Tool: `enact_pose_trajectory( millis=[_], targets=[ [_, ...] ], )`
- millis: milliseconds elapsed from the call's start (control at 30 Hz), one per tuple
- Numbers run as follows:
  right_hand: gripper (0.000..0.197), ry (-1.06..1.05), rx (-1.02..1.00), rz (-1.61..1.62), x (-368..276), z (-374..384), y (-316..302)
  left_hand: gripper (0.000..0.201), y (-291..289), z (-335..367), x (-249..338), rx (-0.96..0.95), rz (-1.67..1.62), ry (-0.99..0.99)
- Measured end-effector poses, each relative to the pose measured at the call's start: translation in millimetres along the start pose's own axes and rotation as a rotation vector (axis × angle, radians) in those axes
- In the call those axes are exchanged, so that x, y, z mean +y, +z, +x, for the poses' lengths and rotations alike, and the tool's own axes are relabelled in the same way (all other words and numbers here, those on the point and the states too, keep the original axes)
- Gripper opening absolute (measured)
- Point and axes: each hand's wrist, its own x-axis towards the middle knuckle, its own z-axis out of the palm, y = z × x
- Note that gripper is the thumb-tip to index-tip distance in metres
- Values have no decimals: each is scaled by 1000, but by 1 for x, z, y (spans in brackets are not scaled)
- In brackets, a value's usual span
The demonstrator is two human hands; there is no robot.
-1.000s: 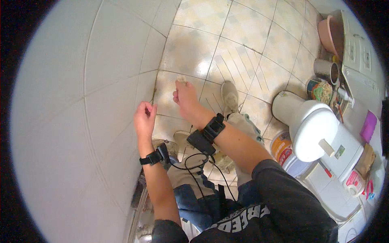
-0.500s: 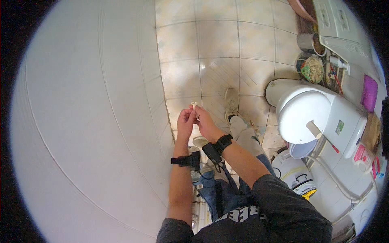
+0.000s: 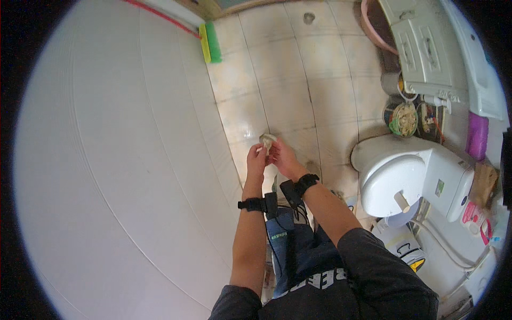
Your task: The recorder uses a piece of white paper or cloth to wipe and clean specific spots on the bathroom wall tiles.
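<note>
My left hand (image 3: 256, 158) and my right hand (image 3: 284, 160) are close together in front of my body, above the tiled floor. Between their fingertips is a small crumpled whitish piece (image 3: 268, 144), too small to name. My left fingers are pinched on it. The right hand's fingers are curled against the other side of the piece. A light shoe (image 3: 263, 137) partly shows just beyond the fingertips. Black straps with small boxes circle both wrists.
Close on the left rises a pale wall (image 3: 144, 170). To the right stand a white toilet (image 3: 392, 184), a bin of crumpled paper (image 3: 402, 120), a white cabinet (image 3: 426, 50) and a white bucket (image 3: 397, 237). Ahead are a green broom head (image 3: 212, 42) and a floor drain (image 3: 309, 18).
The view has shifted forward, bringing the broom and floor drain in. One shoe now shows beyond my hands. Both hands still meet at the whitish piece, the right fingers looking a little looser.
</note>
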Motion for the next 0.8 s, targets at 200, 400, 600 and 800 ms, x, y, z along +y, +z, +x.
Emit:
enact_pose_trajectory(
  millis=[200, 400, 600, 800],
  targets=[
    [26, -11, 332, 237, -87, 49, 20, 22, -21, 63, 50, 65, 190, -158],
    [18, -390, 419, 123, -191, 86, 8, 25, 32, 130, 135, -23, 388, -3],
    [14, -282, 424, 663, -264, 140, -3, 24, 111, 227, 224, -210, 288, 47],
    [14, -482, 541, -47, -291, 208, -113, 26, 255, 366, 231, -328, 477, -2]
  ],
)
